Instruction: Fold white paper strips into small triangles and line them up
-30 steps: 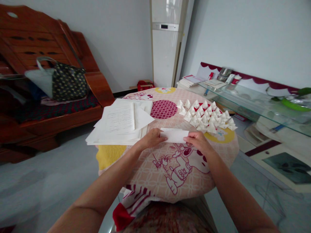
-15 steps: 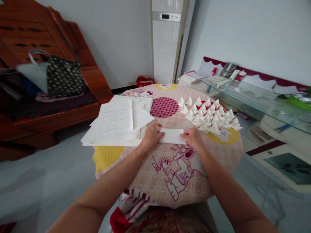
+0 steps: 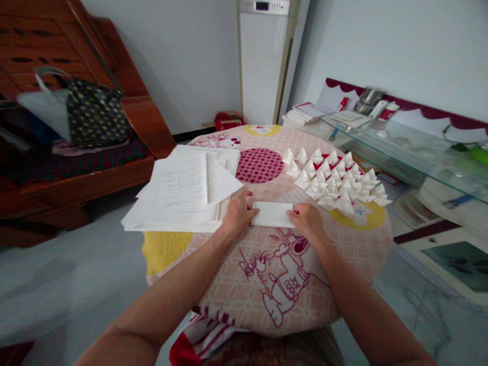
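A folded strip of white paper [image 3: 272, 214] lies flat on the round table [image 3: 244, 305] with its patterned pink cloth. My left hand [image 3: 238, 212] pinches its left end, thumb on top. At the right end, my right hand [image 3: 306, 218] is closed with thumb and fingers on the paper's edge. Just left of my left hand spreads a stack of white sheets [image 3: 179, 185], the top one covered in writing. Beyond my right hand stand several small folded paper boats [image 3: 335, 178] in close rows.
Right of the table is a glass shelf [image 3: 404, 152] with papers, metal bowls and a red cup [image 3: 389, 110]. A wooden bench [image 3: 143, 122] at the left carries a dark patterned bag [image 3: 97, 114]. A tall white air conditioner [image 3: 262, 61] stands behind the table.
My view has tilted down slightly, and the table's right side sits farther right in it. Both hands keep hold of the paper strip, with little visible change in its shape.
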Tool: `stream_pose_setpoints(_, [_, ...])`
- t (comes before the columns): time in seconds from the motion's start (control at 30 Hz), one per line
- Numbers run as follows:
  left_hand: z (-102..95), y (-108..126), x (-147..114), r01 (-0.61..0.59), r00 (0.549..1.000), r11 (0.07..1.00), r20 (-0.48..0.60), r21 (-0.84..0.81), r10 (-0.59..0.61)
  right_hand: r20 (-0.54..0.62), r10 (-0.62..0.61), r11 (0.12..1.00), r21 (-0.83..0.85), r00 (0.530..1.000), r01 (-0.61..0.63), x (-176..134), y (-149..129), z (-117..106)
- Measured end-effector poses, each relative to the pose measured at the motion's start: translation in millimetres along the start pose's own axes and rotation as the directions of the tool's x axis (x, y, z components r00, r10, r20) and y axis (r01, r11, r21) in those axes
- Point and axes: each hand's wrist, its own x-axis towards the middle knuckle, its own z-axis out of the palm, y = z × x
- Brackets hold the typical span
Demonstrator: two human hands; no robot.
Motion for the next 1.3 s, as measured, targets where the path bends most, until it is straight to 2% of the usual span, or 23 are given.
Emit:
stream_pose_setpoints(0.5, [-0.4, 0.4, -1.1, 0.015, 1.0, 0.999, 0.006, -0.031, -0.015, 0.059, 0.015, 0.999, -0.033, 0.998, -0.013, 1.5, -0.4, -4.6])
stream_pose_setpoints(1.03, [2.3, 0.3, 0.2, 0.022, 1.0, 0.999, -0.02, -0.027, -0.022, 0.038, 0.018, 0.999, -0.038, 0.999, -0.016, 3.8, 1.9, -2.0])
stream_pose_setpoints(1.3, [3.4, 2.9, -0.9, -0.031, 0.999, 0.996, -0.033, 0.089, 0.034, 0.037, 0.032, 0.998, -0.049, 0.999, -0.031, 2.5, -0.3, -1.5])
